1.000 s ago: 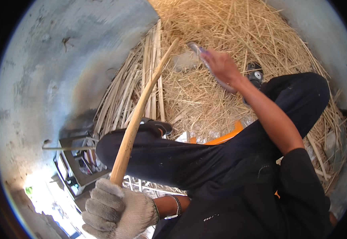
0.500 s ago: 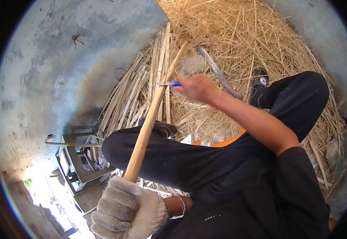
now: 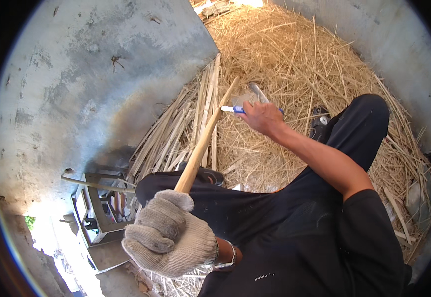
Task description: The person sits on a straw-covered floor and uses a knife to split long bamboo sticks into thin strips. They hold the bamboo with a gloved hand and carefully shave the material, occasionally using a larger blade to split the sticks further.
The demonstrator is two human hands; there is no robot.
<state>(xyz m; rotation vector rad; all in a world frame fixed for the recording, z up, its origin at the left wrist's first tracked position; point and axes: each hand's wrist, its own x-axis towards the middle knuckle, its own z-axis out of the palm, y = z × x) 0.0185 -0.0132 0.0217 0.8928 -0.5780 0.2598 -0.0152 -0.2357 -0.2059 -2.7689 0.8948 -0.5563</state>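
Note:
My left hand (image 3: 168,235), in a grey knitted glove, is closed round the thick near end of a long, pale, tapering wooden stick (image 3: 199,152). The stick slants up and away over my bent leg. In my bare right hand (image 3: 264,118) is a blue-handled knife (image 3: 239,110), its fingers wrapped round the handle. The knife's pale blade points left and meets the stick near its thin far end. Just beyond my right hand lies a curved metal blade (image 3: 258,92), partly hidden by that hand.
Straw-like shavings (image 3: 295,59) cover the floor ahead. A bundle of split strips (image 3: 168,128) lies left of the stick, near a grey wall (image 3: 101,74). A wooden frame-like box (image 3: 94,208) with things inside stands at lower left. My dark-trousered legs (image 3: 359,123) spread on either side.
My right hand and knife have shifted slightly right and down, and more of the blade shows. The left hand and stick's near end sit a little further right. The whole view has shifted.

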